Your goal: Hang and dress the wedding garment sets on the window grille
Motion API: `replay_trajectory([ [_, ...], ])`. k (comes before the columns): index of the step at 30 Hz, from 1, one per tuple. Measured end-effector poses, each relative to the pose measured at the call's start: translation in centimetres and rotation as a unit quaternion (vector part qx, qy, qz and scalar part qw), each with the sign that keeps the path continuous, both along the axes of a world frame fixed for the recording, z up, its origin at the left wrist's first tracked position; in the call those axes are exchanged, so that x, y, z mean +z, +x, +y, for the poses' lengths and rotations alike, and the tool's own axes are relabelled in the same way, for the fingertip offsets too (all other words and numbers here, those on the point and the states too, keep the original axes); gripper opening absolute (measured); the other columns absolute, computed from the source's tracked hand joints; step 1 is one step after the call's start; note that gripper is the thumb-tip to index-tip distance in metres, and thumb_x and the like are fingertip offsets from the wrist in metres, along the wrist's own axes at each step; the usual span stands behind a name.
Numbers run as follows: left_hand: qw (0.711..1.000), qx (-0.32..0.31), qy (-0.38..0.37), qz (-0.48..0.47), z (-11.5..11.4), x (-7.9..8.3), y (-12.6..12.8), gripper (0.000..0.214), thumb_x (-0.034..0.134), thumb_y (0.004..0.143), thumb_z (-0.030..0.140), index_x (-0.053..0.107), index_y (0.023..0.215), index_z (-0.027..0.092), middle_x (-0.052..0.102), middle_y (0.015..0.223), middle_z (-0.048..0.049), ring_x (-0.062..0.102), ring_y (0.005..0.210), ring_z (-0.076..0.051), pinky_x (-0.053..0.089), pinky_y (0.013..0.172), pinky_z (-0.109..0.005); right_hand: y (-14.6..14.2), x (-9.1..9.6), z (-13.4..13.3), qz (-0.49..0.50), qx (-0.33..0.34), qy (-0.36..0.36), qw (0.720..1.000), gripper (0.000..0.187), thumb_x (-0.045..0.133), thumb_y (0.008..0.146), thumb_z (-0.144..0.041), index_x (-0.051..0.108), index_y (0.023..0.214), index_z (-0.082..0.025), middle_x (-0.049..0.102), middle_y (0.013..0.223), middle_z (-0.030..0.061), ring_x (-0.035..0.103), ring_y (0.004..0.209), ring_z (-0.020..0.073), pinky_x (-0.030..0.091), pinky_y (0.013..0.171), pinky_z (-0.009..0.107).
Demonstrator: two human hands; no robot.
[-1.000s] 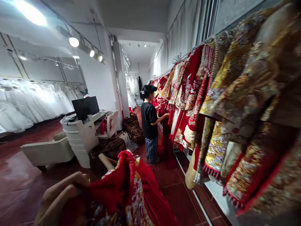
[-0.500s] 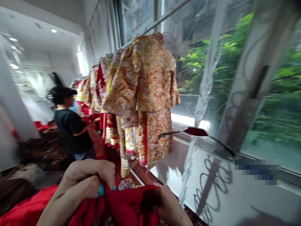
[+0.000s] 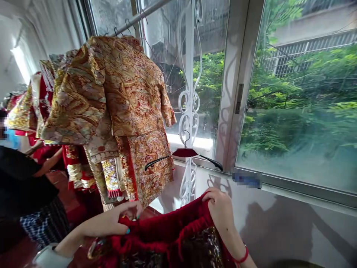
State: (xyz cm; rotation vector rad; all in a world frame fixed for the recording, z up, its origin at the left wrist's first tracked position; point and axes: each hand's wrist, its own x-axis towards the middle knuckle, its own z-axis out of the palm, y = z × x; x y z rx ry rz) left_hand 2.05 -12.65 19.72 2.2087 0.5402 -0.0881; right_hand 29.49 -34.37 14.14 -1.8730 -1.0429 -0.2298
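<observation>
A red skirt [image 3: 173,223] with a gathered elastic waistband is stretched between my hands, its waist opening facing up. Shiny dark decoration shows below the band, and the lower part runs out of view. My left hand [image 3: 119,219], with teal nails, grips the left end of the waistband. At the right end, my right hand [image 3: 221,208] has its fingers closed over the band. Beyond the skirt, a bare black hanger [image 3: 185,152] with a dark red middle hangs on the white scrolled iron stand [image 3: 190,108], apart from both hands.
Gold embroidered jackets [image 3: 134,85] and other ornate garments hang from a metal rail [image 3: 145,15] on the left. A person in a black top [image 3: 22,178] stands beside them. Windows [image 3: 292,100] and a white wall [image 3: 279,230] are on the right.
My view has swung right. The bunched red cloth is now spread out by the waistband, my hands have moved apart, and my right hand has come up into full view.
</observation>
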Motion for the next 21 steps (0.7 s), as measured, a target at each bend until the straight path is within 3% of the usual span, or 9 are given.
replay_trajectory([
  [3,0.998,-0.066,-0.009,-0.01,0.7,-2.3,0.9,0.019,0.054,0.062,0.017,0.047,0.078,0.024,0.05,0.082,0.004,0.05,0.077,-0.015,0.045,0.074,-0.024,0.5,0.5,0.2,-0.011,-0.018,0.002,1.0,0.043,0.036,0.061,0.004,0.066,0.049,-0.024,0.073,0.068,-0.0002,0.064,0.065,0.0197,0.044,0.07,0.032],
  [6,0.99,-0.062,0.124,-0.012,1.4,-4.9,2.5,0.019,0.044,0.071,0.012,0.059,0.075,0.023,0.054,0.097,-0.0025,0.056,0.095,-0.019,0.044,0.093,-0.031,0.3,1.7,0.5,-0.014,-0.012,0.013,1.0,0.045,0.036,0.059,0.005,0.067,0.048,-0.026,0.072,0.067,-0.001,0.064,0.064,0.0197,0.044,0.069,0.032],
  [8,0.97,0.024,0.243,-0.003,1.3,-7.5,4.3,0.033,0.036,0.078,0.01,0.067,0.082,0.023,0.053,0.111,-0.0083,0.058,0.101,-0.023,0.044,0.096,-0.037,-0.3,2.5,1.0,-0.013,0.0,0.017,1.0,0.046,0.037,0.057,0.005,0.069,0.049,-0.026,0.072,0.066,-0.0019,0.064,0.063,0.0193,0.043,0.067,0.031],
  [11,0.898,0.213,0.385,0.003,-0.2,-12.6,7.9,0.031,0.038,0.087,0.02,0.068,0.096,0.019,0.051,0.123,-0.0174,0.057,0.11,-0.032,0.047,0.091,-0.045,-1.4,3.6,2.0,-0.021,0.01,0.023,0.999,0.048,0.037,0.056,0.005,0.071,0.05,-0.028,0.073,0.065,-0.003,0.063,0.061,0.0184,0.041,0.064,0.03],
  [13,0.85,0.314,0.422,0.016,-1.8,-16.1,10.2,0.033,0.053,0.083,0.028,0.063,0.113,0.02,0.047,0.132,-0.0211,0.05,0.12,-0.041,0.046,0.09,-0.053,-1.6,4.3,2.6,-0.038,0.012,0.026,0.999,0.048,0.037,0.056,0.005,0.072,0.049,-0.028,0.072,0.063,-0.0035,0.061,0.058,0.0173,0.04,0.061,0.029],
  [14,0.843,0.339,0.417,0.028,-2.6,-17.6,10.9,0.04,0.056,0.081,0.026,0.059,0.12,0.022,0.047,0.134,-0.0211,0.049,0.121,-0.042,0.047,0.088,-0.053,-1.3,4.6,2.9,-0.046,0.011,0.026,0.999,0.048,0.037,0.057,0.004,0.072,0.049,-0.029,0.072,0.063,-0.0036,0.06,0.057,0.0165,0.039,0.061,0.028],
  [17,0.905,0.281,0.31,0.077,-3.5,-20.2,11.1,0.056,0.042,0.08,0.006,0.051,0.131,0.028,0.052,0.128,-0.0123,0.064,0.105,-0.025,0.051,0.079,-0.033,1.0,4.6,3.2,-0.046,-0.023,0.009,0.999,0.047,0.039,0.06,0.003,0.073,0.05,-0.028,0.073,0.065,-0.0028,0.06,0.059,0.0157,0.04,0.065,0.027],
  [19,0.941,0.203,0.247,0.113,-2.3,-19.7,9.9,0.072,0.037,0.073,-0.002,0.046,0.136,0.03,0.051,0.132,-0.0069,0.067,0.101,-0.015,0.05,0.079,-0.023,3.5,3.7,3.2,-0.016,-0.065,-0.02,0.998,0.046,0.04,0.063,0.002,0.073,0.05,-0.028,0.075,0.069,-0.0013,0.063,0.067,0.0175,0.042,0.071,0.028],
  [21,0.947,0.163,0.246,0.126,0.3,-17.6,8.6,0.077,0.039,0.069,-0.002,0.045,0.138,0.03,0.045,0.143,-0.0049,0.064,0.112,-0.017,0.049,0.09,-0.024,5.8,2.1,3.3,0.021,-0.1,-0.046,0.994,0.045,0.041,0.064,0.0,0.074,0.051,-0.027,0.076,0.075,0.0003,0.065,0.076,0.0198,0.043,0.075,0.028],
])
